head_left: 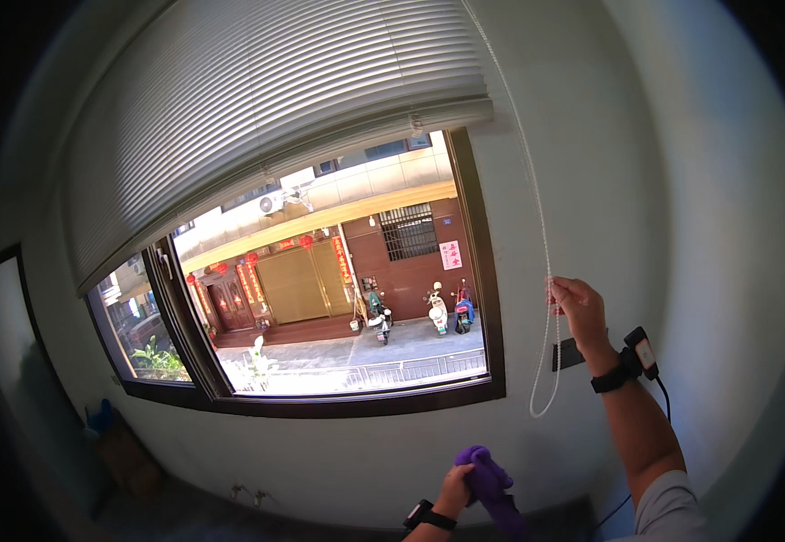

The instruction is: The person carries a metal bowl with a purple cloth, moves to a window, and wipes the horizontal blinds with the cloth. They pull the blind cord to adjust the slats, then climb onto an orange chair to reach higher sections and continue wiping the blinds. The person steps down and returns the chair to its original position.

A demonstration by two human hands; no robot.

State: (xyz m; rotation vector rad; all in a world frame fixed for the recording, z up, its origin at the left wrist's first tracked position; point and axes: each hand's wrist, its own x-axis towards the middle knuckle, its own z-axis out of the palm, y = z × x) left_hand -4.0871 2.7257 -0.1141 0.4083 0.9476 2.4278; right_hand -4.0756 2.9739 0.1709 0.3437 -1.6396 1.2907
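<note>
My right hand [579, 308] pinches the white beaded chain [535, 176] of a venetian blind, right of the window; the chain's loop hangs below my fingers. The white slatted blind [284, 88] covers the upper part of the window, its bottom rail tilted in this view. Low in the picture, my left hand [457, 488] is closed around a bunched purple cloth [487, 477], part of which hangs down. Each wrist wears a black strap with a small device.
The dark window frame [365, 406] surrounds glass panes. A black wall plate [568, 355] lies behind my right wrist, and a dark cable runs down beside that arm. Two small pipe fittings [247, 494] stick out of the lower wall. A brown box [128, 457] stands at lower left.
</note>
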